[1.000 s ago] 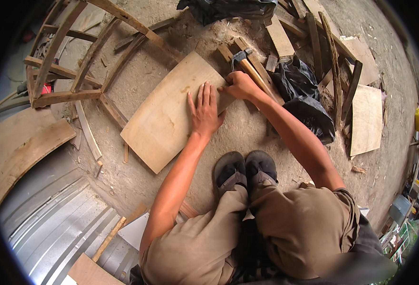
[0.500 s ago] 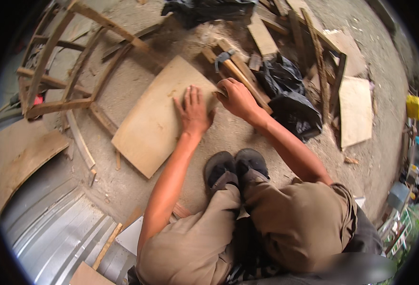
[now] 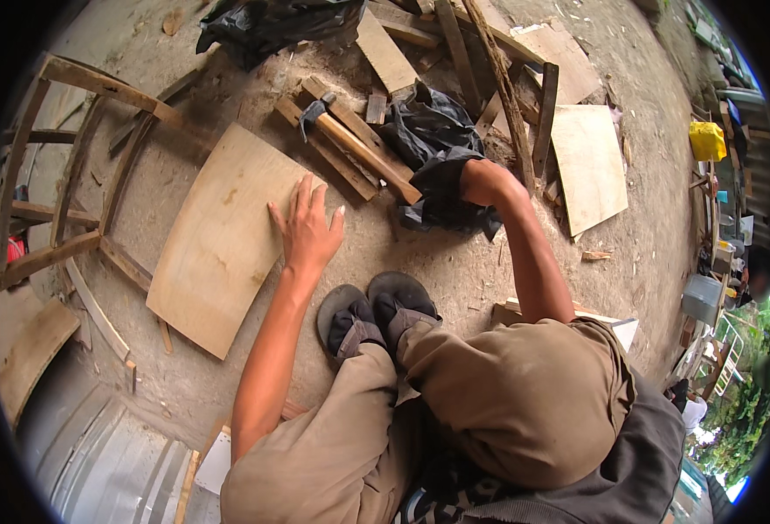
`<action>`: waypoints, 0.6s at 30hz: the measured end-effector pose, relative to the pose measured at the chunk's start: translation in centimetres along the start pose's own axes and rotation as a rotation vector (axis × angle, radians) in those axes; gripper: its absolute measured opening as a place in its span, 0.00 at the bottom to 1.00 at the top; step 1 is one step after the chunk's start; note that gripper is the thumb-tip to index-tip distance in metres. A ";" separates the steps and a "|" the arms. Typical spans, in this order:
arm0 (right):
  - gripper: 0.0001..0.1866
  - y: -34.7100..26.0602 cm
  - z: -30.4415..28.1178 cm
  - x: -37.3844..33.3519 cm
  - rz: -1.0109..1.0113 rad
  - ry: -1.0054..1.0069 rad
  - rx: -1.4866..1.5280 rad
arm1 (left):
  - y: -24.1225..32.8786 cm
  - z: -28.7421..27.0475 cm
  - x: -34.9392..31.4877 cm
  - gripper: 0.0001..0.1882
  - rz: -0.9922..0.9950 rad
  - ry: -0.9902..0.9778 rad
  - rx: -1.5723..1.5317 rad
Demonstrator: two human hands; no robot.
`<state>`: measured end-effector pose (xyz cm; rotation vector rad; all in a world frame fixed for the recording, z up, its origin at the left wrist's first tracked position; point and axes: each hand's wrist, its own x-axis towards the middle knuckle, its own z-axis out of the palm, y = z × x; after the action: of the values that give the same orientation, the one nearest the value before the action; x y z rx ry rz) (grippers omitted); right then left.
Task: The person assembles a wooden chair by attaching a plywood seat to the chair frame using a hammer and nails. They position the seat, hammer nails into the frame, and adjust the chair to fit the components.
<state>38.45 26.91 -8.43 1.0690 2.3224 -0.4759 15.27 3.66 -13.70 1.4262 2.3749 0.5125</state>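
Note:
My left hand (image 3: 311, 234) lies with its fingers spread on the right edge of a plywood panel (image 3: 214, 240), which rests tilted on the ground left of my feet. My right hand (image 3: 492, 185) is at a crumpled black plastic bag (image 3: 441, 175); its fingers point down into the bag's folds and are mostly hidden, so what they hold does not show. Between the panel and the bag, a claw hammer (image 3: 359, 148) with a wooden handle lies across wood offcuts (image 3: 332, 162), its head toward the panel.
An open wooden frame (image 3: 96, 179) stands at the left, behind a curved board (image 3: 27, 349). Corrugated metal sheeting (image 3: 118, 463) is at the lower left. Scrap planks (image 3: 459, 52) and a plywood piece (image 3: 587, 166) lie at the far right. Another black bag (image 3: 271, 31) is at the top.
My right hand has left the panel's corner and moved right to the black bag. My left hand stays on the panel. The view has swung to the right.

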 end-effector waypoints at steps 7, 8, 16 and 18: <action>0.18 -0.2 3.2 1.3 0.167 0.124 0.094 | -2.3 0.3 -0.4 0.22 0.091 0.114 0.016; 0.17 0.4 3.3 1.5 0.147 0.110 0.115 | -2.8 0.4 -0.1 0.21 0.137 0.118 0.009; 0.11 -0.5 3.5 1.8 0.101 0.202 0.205 | -6.0 0.0 -0.6 0.23 0.244 0.097 0.016; 0.11 0.1 3.8 2.0 0.078 0.227 0.195 | -5.7 0.1 -0.6 0.23 0.238 0.110 0.009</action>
<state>38.64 26.22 -12.65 1.3636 2.4572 -0.5865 11.20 0.71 -16.36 1.7381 2.3037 0.6567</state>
